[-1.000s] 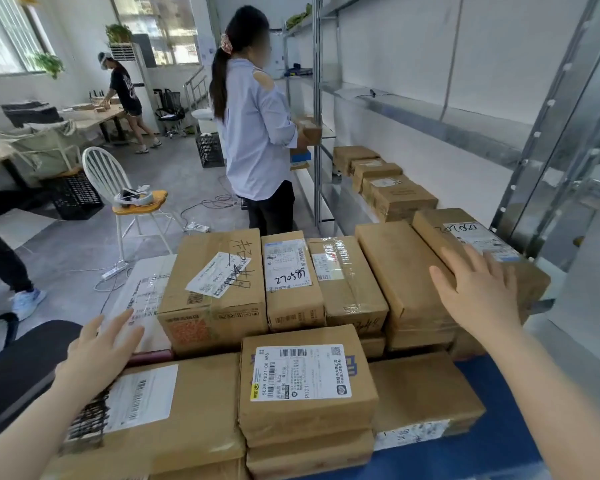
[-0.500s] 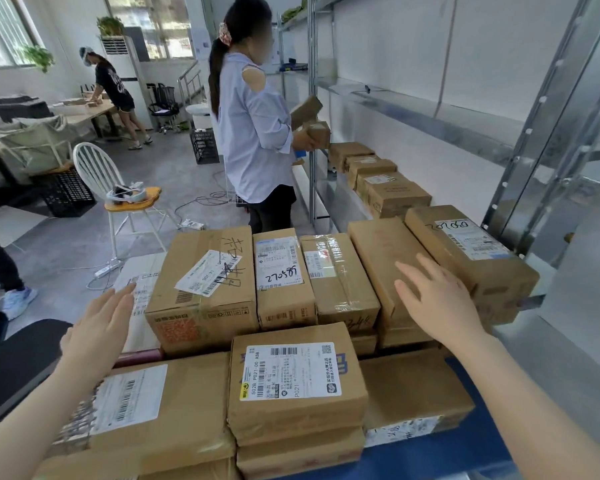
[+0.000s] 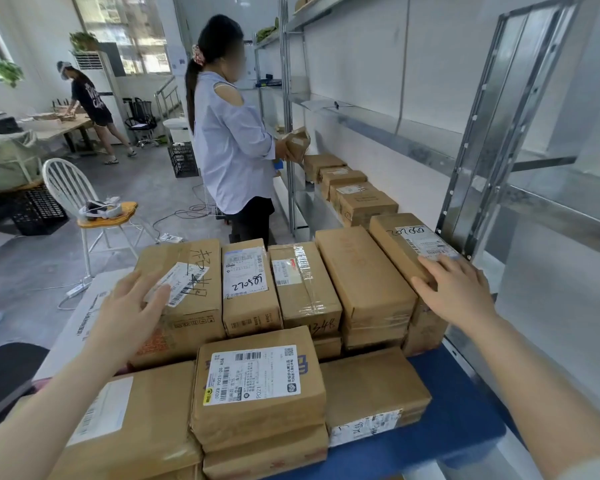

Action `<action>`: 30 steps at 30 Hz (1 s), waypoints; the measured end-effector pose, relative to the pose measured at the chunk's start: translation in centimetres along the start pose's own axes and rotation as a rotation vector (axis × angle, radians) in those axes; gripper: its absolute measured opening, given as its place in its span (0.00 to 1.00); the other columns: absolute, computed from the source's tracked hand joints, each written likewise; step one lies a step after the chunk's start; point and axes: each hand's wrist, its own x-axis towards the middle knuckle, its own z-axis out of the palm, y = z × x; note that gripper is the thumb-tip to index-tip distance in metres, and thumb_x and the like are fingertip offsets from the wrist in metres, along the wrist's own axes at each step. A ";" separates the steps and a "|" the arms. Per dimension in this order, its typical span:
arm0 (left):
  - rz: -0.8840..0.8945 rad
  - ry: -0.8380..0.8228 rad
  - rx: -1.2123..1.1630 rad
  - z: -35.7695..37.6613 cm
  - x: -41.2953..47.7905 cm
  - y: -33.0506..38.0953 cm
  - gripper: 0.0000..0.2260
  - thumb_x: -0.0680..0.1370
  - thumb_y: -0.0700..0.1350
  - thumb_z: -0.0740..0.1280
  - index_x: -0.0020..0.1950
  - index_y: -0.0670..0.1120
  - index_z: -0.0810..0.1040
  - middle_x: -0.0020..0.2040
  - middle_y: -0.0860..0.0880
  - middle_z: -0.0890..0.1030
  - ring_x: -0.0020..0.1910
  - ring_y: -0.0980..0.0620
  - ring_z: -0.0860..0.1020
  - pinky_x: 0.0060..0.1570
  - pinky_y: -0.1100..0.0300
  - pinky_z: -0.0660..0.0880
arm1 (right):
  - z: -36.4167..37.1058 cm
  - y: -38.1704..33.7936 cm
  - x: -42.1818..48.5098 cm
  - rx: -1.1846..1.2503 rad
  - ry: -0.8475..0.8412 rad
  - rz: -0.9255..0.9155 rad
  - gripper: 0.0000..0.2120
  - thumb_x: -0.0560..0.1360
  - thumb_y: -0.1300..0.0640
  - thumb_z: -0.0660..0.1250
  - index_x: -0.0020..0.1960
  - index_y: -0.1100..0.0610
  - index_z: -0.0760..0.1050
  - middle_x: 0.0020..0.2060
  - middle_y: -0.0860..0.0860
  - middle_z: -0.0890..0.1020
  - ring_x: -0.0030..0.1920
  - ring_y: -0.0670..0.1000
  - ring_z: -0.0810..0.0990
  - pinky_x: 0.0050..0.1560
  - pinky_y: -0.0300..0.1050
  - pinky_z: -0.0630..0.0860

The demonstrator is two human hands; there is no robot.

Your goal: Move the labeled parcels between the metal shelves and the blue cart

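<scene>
Several brown labeled parcels are stacked on the blue cart [image 3: 454, 431] in front of me. My left hand [image 3: 132, 313] lies with spread fingers on the near corner of the big left parcel [image 3: 187, 292] with handwriting on its label. My right hand [image 3: 454, 289] rests with straight fingers on the rightmost parcel [image 3: 406, 244], which lies against the metal shelf upright [image 3: 471, 188]. A parcel with a large white label [image 3: 257, 379] tops the near stack. Neither hand grips anything.
A person in a light blue shirt [image 3: 232, 147] stands ahead at the shelves holding a parcel. More parcels [image 3: 357, 199] line the low shelf. A white chair [image 3: 84, 206], cables and black crates are on the floor at left. Another person works at a far table.
My left hand moved forward from the cart's left edge onto the big left parcel. My right hand shifted right from the plain parcel onto the rightmost one. The person ahead lowered her parcel toward the shelf.
</scene>
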 end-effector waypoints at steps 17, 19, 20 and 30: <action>0.034 -0.057 0.278 0.0 -1.0 0.1 0.23 0.78 0.64 0.52 0.71 0.60 0.66 0.73 0.48 0.64 0.71 0.41 0.61 0.68 0.42 0.60 | 0.3 -1.5 -0.7 -0.058 0.094 -0.112 0.23 0.78 0.41 0.48 0.72 0.40 0.56 0.73 0.48 0.62 0.72 0.54 0.58 0.69 0.66 0.54; 0.097 -0.039 0.310 -0.3 -1.7 0.8 0.22 0.78 0.63 0.53 0.71 0.59 0.66 0.73 0.48 0.66 0.70 0.42 0.64 0.68 0.44 0.60 | 0.6 -2.7 -1.8 -0.072 0.128 -0.218 0.23 0.78 0.42 0.49 0.72 0.41 0.58 0.73 0.49 0.63 0.72 0.54 0.59 0.69 0.66 0.54; 0.120 -0.039 0.316 -0.3 -2.1 1.0 0.22 0.79 0.63 0.53 0.71 0.59 0.66 0.73 0.48 0.66 0.70 0.43 0.64 0.68 0.44 0.60 | 0.9 -3.4 -2.5 -0.083 0.122 -0.269 0.23 0.78 0.42 0.49 0.73 0.41 0.59 0.73 0.49 0.64 0.72 0.54 0.60 0.70 0.65 0.54; 0.125 -0.030 0.247 -0.3 -5.3 1.9 0.22 0.79 0.60 0.50 0.73 0.59 0.62 0.75 0.50 0.62 0.74 0.47 0.58 0.73 0.45 0.48 | 1.8 -6.3 -4.9 -0.117 0.033 -0.338 0.25 0.78 0.38 0.43 0.74 0.41 0.55 0.75 0.48 0.61 0.75 0.51 0.55 0.72 0.65 0.44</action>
